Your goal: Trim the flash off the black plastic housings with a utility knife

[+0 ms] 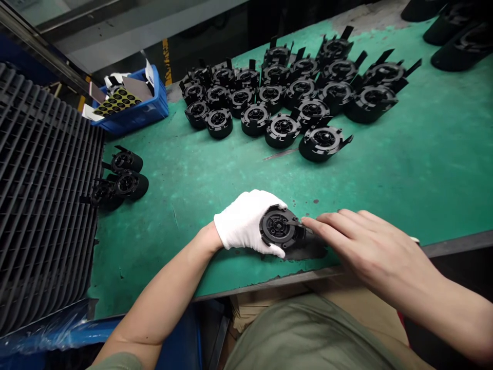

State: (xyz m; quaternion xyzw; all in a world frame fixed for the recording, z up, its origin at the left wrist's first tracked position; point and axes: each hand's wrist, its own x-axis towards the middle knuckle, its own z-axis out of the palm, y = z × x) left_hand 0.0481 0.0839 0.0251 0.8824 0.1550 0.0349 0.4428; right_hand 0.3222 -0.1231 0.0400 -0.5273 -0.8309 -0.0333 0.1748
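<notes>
My left hand (246, 221), in a white glove, is wrapped round a round black plastic housing (278, 227) near the table's front edge. The housing's ringed face, with small holes and a square centre, is turned up. My bare right hand (358, 236) is closed on a slim blade-like tool (295, 223), its tip touching or just over the housing's right side. Most of that tool is hidden by the fingers; a pale end shows behind the palm. Under the housing lies a dark patch (308, 249) on the green table top.
Several similar black housings (283, 128) with upright tabs stand in rows at the back. A few more (127, 182) sit at the left. A blue bin (133, 110) holds sheets with round labels. Black ribbed stacked trays (38, 195) rise at far left. Larger black parts (462, 46) stand far right.
</notes>
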